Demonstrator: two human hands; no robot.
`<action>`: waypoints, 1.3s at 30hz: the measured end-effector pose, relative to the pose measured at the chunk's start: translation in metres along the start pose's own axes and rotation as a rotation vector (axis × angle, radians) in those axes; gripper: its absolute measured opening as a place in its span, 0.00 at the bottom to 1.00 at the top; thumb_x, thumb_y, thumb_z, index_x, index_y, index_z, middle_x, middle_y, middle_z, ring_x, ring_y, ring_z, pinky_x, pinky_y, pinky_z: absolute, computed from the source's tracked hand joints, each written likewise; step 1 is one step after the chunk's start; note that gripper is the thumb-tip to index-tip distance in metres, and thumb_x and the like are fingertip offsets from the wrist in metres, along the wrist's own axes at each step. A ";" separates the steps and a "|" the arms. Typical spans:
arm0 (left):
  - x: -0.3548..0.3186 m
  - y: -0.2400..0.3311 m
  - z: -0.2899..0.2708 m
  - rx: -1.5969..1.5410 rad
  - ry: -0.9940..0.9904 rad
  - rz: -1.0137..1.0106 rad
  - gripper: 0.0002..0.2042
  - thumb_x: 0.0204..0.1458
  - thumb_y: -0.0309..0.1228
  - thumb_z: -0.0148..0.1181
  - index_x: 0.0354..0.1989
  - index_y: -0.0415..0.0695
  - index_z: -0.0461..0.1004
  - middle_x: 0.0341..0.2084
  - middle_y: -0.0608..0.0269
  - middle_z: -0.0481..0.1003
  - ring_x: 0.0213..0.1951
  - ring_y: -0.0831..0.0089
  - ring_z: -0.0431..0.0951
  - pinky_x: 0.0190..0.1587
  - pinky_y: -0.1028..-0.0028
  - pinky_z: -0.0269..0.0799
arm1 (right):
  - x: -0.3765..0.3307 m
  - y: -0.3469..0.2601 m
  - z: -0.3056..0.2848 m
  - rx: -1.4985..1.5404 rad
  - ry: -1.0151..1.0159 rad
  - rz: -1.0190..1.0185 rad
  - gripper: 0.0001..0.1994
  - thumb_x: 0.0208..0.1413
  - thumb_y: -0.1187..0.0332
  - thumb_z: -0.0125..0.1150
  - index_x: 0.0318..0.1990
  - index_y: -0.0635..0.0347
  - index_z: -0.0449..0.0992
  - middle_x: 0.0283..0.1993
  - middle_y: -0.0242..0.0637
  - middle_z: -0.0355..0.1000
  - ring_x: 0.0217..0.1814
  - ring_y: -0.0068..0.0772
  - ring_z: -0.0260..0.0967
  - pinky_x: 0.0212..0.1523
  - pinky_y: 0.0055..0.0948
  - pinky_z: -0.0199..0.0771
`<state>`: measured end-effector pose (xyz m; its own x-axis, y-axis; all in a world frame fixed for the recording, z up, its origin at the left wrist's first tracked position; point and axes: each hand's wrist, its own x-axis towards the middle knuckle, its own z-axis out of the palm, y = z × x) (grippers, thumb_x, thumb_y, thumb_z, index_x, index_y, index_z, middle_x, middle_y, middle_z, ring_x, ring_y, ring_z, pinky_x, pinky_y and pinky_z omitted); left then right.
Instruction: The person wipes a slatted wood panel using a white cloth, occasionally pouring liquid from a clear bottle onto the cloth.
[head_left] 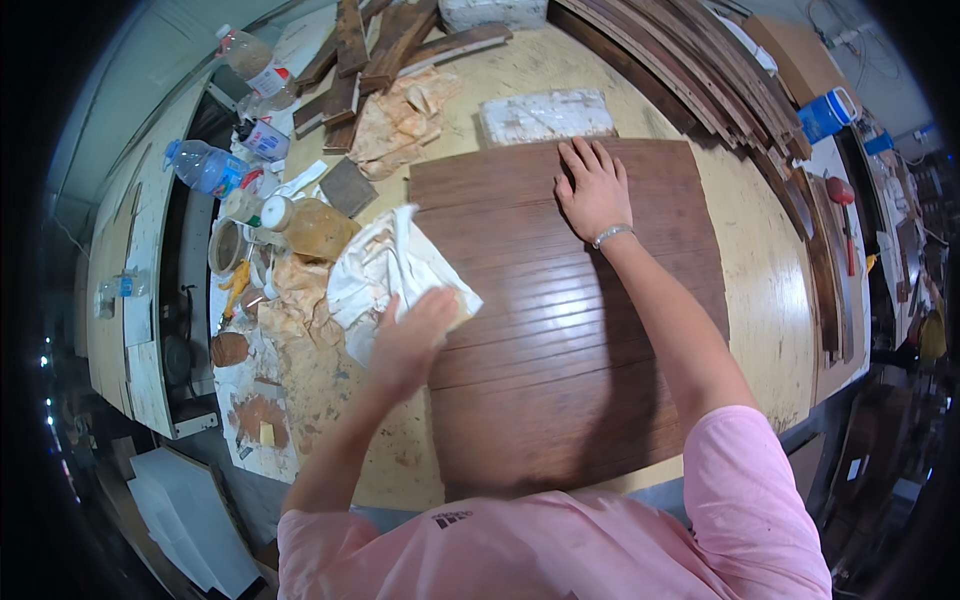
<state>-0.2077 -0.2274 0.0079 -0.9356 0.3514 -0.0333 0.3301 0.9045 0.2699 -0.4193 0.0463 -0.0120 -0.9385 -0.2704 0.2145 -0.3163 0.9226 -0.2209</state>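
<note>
A pale workbench (770,290) fills the view, stained and cluttered along its left side. On it lies a large dark brown slatted panel (570,330), glossy in the middle, reaching from the person's chest up to a white foam block (545,115) at its far edge. Long dark wood strips (700,70) are stacked at the far right, and shorter offcuts (370,50) at the far left. A stained rag (400,120) sits beside the block.

The white cloth (390,270) lies over the panel's left edge, bunched and spilling onto the bench. The left hand (415,335) presses down on it, fingers closed over the cloth. The right hand (595,190) lies flat on the panel's far part, fingers spread, holding nothing; a bracelet (612,235) circles its wrist. The hands are well apart.

Left of the cloth stand an amber jar (315,228) and plastic bottles (210,168).
</note>
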 end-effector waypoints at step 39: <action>0.119 0.060 0.000 -0.172 -0.096 0.409 0.22 0.63 0.33 0.46 0.67 0.48 0.62 0.67 0.60 0.63 0.69 0.62 0.59 0.72 0.56 0.46 | 0.005 0.006 -0.003 0.035 -0.005 0.025 0.26 0.61 0.56 0.47 0.67 0.49 0.63 0.74 0.36 0.54 0.77 0.43 0.46 0.74 0.50 0.42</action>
<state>-0.2991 -0.1311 0.0206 -0.7143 0.6995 0.0220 0.6367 0.6365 0.4353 -0.4251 0.0510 -0.0099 -0.9468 -0.2491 0.2036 -0.2975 0.9189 -0.2591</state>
